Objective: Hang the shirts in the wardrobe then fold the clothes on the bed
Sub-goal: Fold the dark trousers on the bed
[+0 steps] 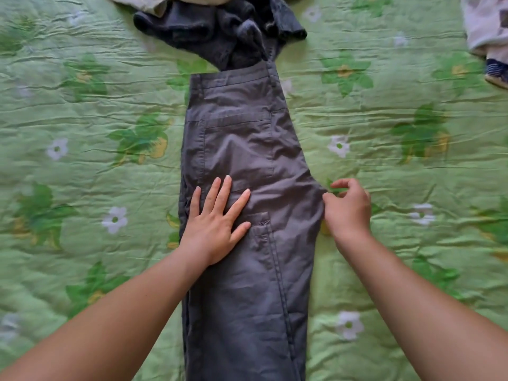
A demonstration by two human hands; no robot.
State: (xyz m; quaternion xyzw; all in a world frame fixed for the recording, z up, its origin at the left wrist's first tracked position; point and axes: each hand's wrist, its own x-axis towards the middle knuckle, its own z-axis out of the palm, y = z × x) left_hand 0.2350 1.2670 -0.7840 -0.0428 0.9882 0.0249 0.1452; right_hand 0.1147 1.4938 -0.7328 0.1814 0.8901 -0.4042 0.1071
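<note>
Grey trousers [242, 138] on green floral bedspread [96, 105], left hand [217, 224] flat atop, right hand [347, 207] curled at crotch edge.

Left side: I see open green bedspread [82, 133] from the grey trousers [242, 149] out to the bed's left edge; a hand could sweep there.
Right side: open bedspread again, ending at the pale patterned clothes [486, 28] in the far right corner.
Middle: the trousers lie lengthwise from the near edge, splitting the free room in two.
Far edge: a crumpled dark garment [220, 28] overlaps the waistband, with beige cloth [143, 2] behind it; both block a straight forward reach.
Hands: my left hand [217, 224] lies flat on the trousers and my right hand [347, 207] pinches their right edge, with a strip of cloth uncovered between them.
</note>
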